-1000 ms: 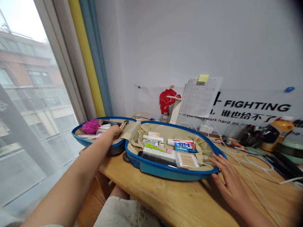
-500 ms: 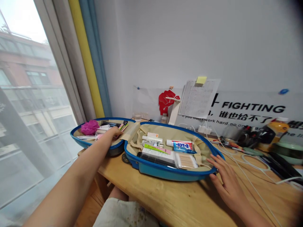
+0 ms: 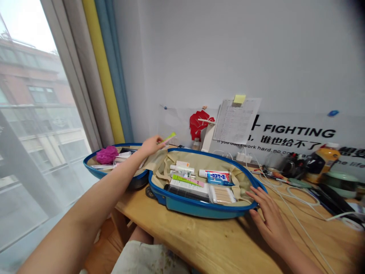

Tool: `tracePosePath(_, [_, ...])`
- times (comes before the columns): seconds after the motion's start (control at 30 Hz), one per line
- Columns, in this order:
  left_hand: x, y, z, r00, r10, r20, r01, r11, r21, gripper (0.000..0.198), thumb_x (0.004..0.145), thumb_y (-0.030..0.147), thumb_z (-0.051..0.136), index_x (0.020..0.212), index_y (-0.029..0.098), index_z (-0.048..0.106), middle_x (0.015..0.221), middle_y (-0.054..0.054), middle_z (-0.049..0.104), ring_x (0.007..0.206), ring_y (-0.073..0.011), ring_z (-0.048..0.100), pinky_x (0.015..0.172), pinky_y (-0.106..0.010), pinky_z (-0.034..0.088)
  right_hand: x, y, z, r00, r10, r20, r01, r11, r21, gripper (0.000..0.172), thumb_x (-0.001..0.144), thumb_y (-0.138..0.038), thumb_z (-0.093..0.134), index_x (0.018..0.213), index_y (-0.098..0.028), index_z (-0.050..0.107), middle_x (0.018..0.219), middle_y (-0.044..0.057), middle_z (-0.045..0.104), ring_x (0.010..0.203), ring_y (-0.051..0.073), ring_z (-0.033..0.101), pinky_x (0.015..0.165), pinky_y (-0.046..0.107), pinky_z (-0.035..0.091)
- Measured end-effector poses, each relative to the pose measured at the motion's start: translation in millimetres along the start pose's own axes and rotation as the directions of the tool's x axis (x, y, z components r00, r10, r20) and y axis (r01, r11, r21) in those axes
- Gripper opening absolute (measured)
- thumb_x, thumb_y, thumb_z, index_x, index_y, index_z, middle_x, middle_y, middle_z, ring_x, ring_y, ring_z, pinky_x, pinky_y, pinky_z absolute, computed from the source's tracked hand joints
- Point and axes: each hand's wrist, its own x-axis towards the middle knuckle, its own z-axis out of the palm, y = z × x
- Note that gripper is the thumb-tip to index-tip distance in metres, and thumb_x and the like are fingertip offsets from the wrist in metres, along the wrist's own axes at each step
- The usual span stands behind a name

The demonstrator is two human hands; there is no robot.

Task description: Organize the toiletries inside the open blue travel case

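My left hand (image 3: 151, 145) is raised above the far half of an open blue hard-shell suitcase (image 3: 97, 169), pinching a slim lime-green stick (image 3: 169, 137), possibly a toothbrush handle. Below it in that half lie a pink shower puff (image 3: 107, 155) and several small toiletries. My right hand (image 3: 269, 217) rests with fingers apart on the rim of the near half (image 3: 199, 210). That beige-lined half holds a toothpaste tube (image 3: 214, 176), a box of cotton swabs (image 3: 221, 195) and several other packets.
The suitcase lies on a wooden desk (image 3: 182, 236). White cables, an orange-labelled bottle (image 3: 322, 163) and a pale green container (image 3: 339, 183) crowd the right side. A sheer-curtained window (image 3: 42, 114) is on the left, and a red paper fist (image 3: 198, 123) stands against the wall.
My left hand has lifted out of the far suitcase half, up and to the right, with the lime-green stick in its fingers. My right hand has barely moved, and the view has shifted slightly.
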Motion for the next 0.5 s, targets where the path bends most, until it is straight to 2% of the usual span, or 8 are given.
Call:
tracePosePath(0.03, [-3.9,14.3,1.2,0.988,0.134,0.071,-0.133,0.991,-0.03,0.038,0.081,0.046,0.057,0.11,0.021,0.059,0.106,-0.004,0.067,0.092,-0.0194,0.062,0.074,-0.025,0.044,-0.2,0.0,0.0,1.0,0.005,0.001,-0.005,1.0,0.004,0.043,0.092,-0.044,0.034,0.128,-0.024,0.047,0.132,0.009,0.053,0.13,0.027,0.042,0.099,0.047,0.043])
tracePosePath(0.07, [-9.2,27.8,4.6,0.951,0.266,0.157,-0.259,0.964,-0.061,0.035,0.08,0.043,0.059,0.107,0.021,0.06,0.104,-0.003,0.067,0.089,-0.0178,0.061,0.073,-0.023,0.044,-0.5,0.0,0.0,1.0,0.008,0.0,-0.008,1.0,0.008,0.043,0.092,-0.044,0.035,0.128,-0.025,0.047,0.132,0.009,0.053,0.13,0.027,0.042,0.099,0.048,0.043])
tracePosePath(0.1, [-15.6,40.3,9.9,0.894,0.379,0.239,-0.368,0.925,-0.091,0.033,0.078,0.041,0.061,0.104,0.021,0.06,0.102,-0.002,0.067,0.088,-0.0166,0.061,0.072,-0.022,0.043,-0.9,-0.1,0.0,1.0,0.011,-0.005,-0.011,1.0,0.011,0.042,0.092,-0.043,0.035,0.128,-0.025,0.047,0.132,0.009,0.053,0.13,0.027,0.042,0.098,0.048,0.043])
tracePosePath(0.17, [-30.2,60.4,23.9,0.781,0.508,0.364,-0.502,0.857,-0.117,0.031,0.075,0.04,0.065,0.101,0.022,0.061,0.102,-0.001,0.066,0.087,-0.0157,0.061,0.07,-0.021,0.042,-1.6,-0.3,0.0,1.0,0.011,-0.014,-0.011,1.0,0.014,0.041,0.092,-0.042,0.036,0.128,-0.025,0.047,0.132,0.009,0.053,0.13,0.027,0.042,0.098,0.048,0.043])
tracePosePath(0.2, [-37.3,67.6,31.4,0.745,0.528,0.407,-0.535,0.838,-0.108,0.031,0.074,0.039,0.066,0.1,0.022,0.062,0.103,-0.001,0.066,0.087,-0.0158,0.06,0.069,-0.021,0.041,-1.8,-0.5,-0.1,1.0,0.009,-0.017,-0.009,1.0,0.014,0.041,0.092,-0.041,0.036,0.128,-0.025,0.047,0.132,0.009,0.052,0.13,0.027,0.042,0.098,0.048,0.043])
tracePosePath(0.33, [-55.3,78.9,54.9,0.699,0.512,0.499,-0.59,0.808,-0.002,0.032,0.072,0.041,0.07,0.096,0.022,0.061,0.104,-0.003,0.065,0.09,-0.0192,0.06,0.067,-0.024,0.04,-1.3,-1.6,-1.0,1.0,-0.002,-0.017,0.002,1.0,0.011,0.04,0.092,-0.04,0.037,0.128,-0.025,0.046,0.131,0.009,0.053,0.13,0.027,0.042,0.097,0.048,0.044])
tracePosePath(0.5, [-57.5,75.5,61.2,0.691,0.52,0.502,-0.624,0.78,0.051,0.036,0.073,0.046,0.068,0.098,0.022,0.06,0.105,-0.005,0.065,0.093,-0.0221,0.06,0.069,-0.027,0.041,-0.7,-1.3,-0.9,1.0,0.005,-0.011,-0.005,1.0,0.027,0.04,0.091,-0.042,0.038,0.126,-0.026,0.048,0.131,0.009,0.053,0.129,0.027,0.042,0.097,0.048,0.044])
